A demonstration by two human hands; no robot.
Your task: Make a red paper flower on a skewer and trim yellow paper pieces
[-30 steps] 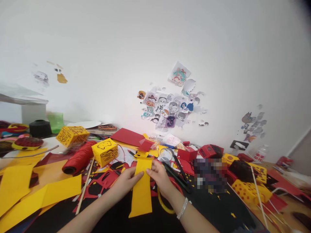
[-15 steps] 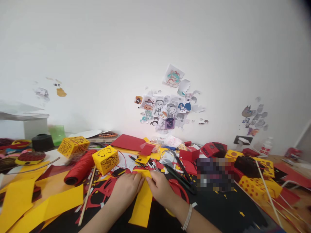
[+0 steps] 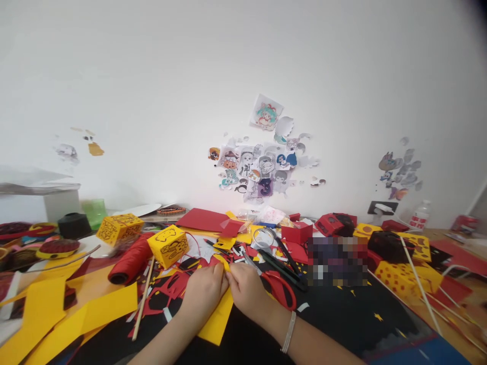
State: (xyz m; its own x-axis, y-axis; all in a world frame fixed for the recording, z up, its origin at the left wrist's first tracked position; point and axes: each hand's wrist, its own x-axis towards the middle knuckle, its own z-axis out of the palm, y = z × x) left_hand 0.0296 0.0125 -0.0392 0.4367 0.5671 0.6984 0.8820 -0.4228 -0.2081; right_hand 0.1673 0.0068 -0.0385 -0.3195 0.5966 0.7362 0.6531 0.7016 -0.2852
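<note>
Both hands meet at the far end of a yellow paper strip (image 3: 217,320), whose near end hangs toward me over the black mat (image 3: 262,339). My left hand (image 3: 205,290) is closed, fingers pinching the strip from the left. From the right, my right hand (image 3: 247,284) pinches it, thumb close to the left fingers. The exact fold at the fingertips is partly hidden by the hands. Just right of my right hand lie red-handled scissors (image 3: 291,291). Beyond the left hand stands a yellow paper box (image 3: 167,247) with dark drawings on it.
A red thread spool (image 3: 127,263), a wooden stick (image 3: 143,299) and yellow sheets (image 3: 87,314) lie to the left. Red paper scraps (image 3: 167,294) surround the hands. A roll of clear tape (image 3: 262,237), a dark green cutter (image 3: 281,268) and a red box (image 3: 297,233) are farther back.
The hands have drawn closer together at the strip's far end, and its near end has swung slightly left. The view has shifted a little, uncovering more of the red scissor handle.
</note>
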